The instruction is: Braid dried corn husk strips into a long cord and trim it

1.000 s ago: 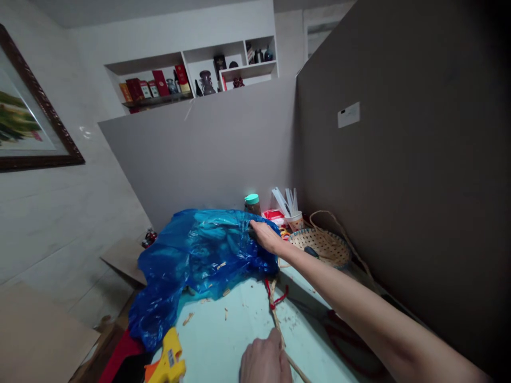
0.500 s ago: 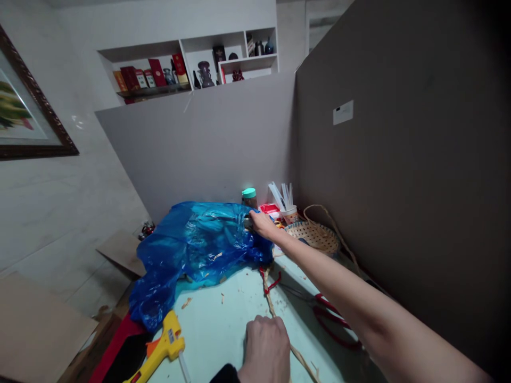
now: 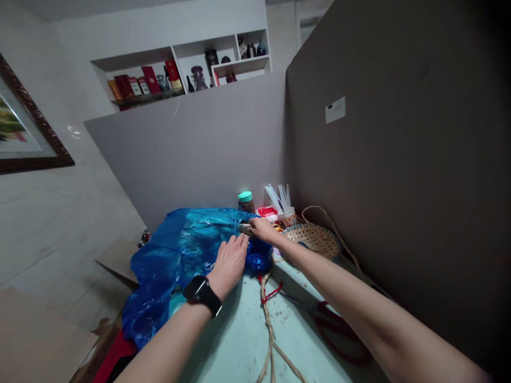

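At the right end of the blue bag [image 3: 159, 255], our right hand [image 3: 261, 230] pinches a greyish piece [image 3: 245, 229]; our left hand [image 3: 230, 261] lies against the bag, its grip unclear to us. Pulling hard could tear the thin plastic. We can't identify the bag's contents; the braided cord [image 3: 267, 311] before it leaves the frame.

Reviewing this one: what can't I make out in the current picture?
All in the head view:
- Contents of the blue bag: hidden by its crumpled, cloudy plastic.
- Identity of the small item at the right hand: too small, partly covered by fingers.
- Left hand's grip: its own back hides the fingertips' undersides.
- Print on the white label: too small.
- Rest of the framed picture: cut off by the left edge.
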`<state>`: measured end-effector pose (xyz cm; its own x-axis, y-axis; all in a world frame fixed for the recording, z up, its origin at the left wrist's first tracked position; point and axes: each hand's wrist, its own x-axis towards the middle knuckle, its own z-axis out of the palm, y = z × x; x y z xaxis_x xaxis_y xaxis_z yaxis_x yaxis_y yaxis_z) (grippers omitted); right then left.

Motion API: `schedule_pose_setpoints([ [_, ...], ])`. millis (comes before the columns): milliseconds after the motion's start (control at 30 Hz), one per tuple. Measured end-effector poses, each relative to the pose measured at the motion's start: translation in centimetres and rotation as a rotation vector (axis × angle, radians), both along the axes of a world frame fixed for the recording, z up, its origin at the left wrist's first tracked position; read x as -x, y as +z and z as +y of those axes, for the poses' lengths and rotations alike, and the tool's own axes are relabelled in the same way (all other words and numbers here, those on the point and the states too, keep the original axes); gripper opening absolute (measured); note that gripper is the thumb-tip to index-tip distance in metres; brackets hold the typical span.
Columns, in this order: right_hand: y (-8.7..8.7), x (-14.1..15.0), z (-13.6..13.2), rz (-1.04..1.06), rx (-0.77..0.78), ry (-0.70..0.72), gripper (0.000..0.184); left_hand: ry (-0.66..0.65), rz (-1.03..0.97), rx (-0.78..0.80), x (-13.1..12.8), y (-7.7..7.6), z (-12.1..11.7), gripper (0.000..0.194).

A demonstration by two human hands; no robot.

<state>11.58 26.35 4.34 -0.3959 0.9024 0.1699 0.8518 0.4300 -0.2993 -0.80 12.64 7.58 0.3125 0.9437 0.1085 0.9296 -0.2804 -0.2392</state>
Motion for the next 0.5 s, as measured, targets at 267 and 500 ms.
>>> schedule_pose_setpoints([
  [267, -0.5, 0.4, -0.1, 0.037, 0.016, -0.027, 0.033, 0.046, -0.004, -0.041, 0.1, -4.1, 4.9, 0.057],
  [500, -1.1, -0.1, -1.1, 0.06, -0.04, -0.069, 0.032, 0.083, -0.008, -0.089, -0.9, -6.1, 6.4, 0.029],
])
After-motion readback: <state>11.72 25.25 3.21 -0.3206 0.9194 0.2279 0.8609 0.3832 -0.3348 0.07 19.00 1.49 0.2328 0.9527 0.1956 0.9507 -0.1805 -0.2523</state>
